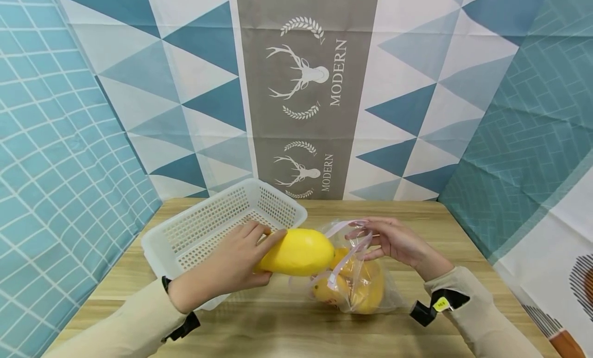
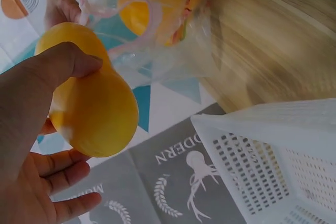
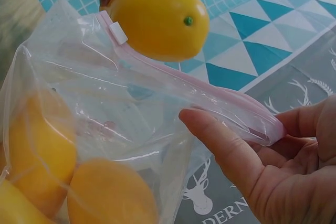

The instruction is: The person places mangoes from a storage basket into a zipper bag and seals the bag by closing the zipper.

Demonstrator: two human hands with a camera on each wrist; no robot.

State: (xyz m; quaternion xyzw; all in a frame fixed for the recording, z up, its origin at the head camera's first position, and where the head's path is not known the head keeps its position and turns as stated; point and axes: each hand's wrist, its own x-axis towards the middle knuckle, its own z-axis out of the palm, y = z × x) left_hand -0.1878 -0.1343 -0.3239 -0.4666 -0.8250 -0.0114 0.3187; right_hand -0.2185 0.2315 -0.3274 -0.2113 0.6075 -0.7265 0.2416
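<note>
My left hand (image 1: 236, 257) grips a yellow pear-shaped fruit (image 1: 301, 252) by one end, thumb across its side in the left wrist view. The fruit is smooth, with a small green stem spot on its far end in the right wrist view. It is held beside the open mouth of a clear zip bag (image 3: 110, 124), which has a pink zip strip (image 3: 231, 98) and a white slider (image 3: 118, 33). My right hand (image 1: 396, 242) holds the bag's rim at the right end of the strip. Several orange-yellow fruits (image 3: 113, 192) lie inside the bag.
A white perforated plastic basket (image 1: 155, 234) stands on the wooden table (image 1: 259, 332) behind and left of my left hand. Patterned cloth (image 1: 306, 126) hangs along the back, with tile-print sheets at both sides.
</note>
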